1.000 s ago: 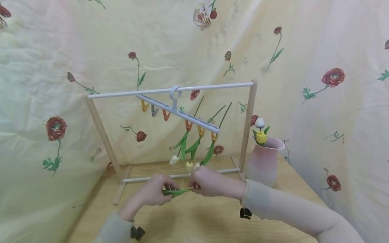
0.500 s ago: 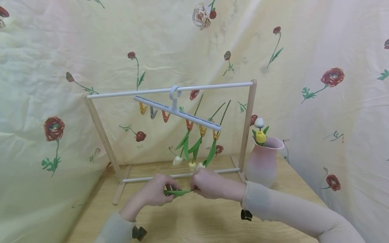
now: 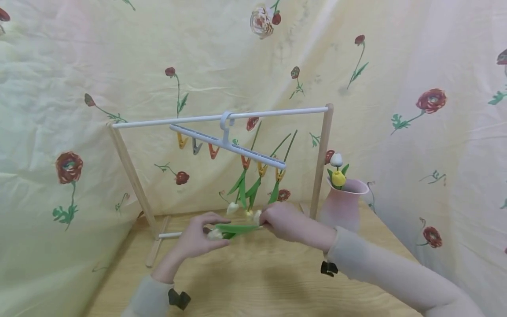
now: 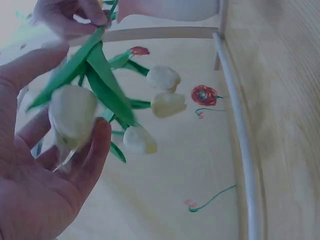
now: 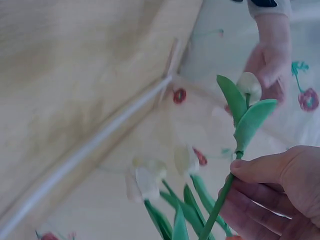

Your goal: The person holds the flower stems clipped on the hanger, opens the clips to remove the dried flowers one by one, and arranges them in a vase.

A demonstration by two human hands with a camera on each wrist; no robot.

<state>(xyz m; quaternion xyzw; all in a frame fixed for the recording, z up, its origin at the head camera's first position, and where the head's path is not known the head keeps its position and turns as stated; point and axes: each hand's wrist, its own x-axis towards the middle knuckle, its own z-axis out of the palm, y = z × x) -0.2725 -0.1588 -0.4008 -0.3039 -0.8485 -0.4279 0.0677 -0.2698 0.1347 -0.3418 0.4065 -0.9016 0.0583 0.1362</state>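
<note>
Lower than the pale-blue plastic hanger, the right hand pinches a white, green-leaved, artificial-looking tulip by its slim stem, likely for control, while the left hand curves loosely, unclenched, around its bloom, seemingly as support.

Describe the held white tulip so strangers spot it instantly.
Find the wooden rack with white rails. In front, the person's right hand pinches the green stem of a white tulip. Behind it, three pale tulips hang head-down from orange and yellow clips; only this one is held.
</note>
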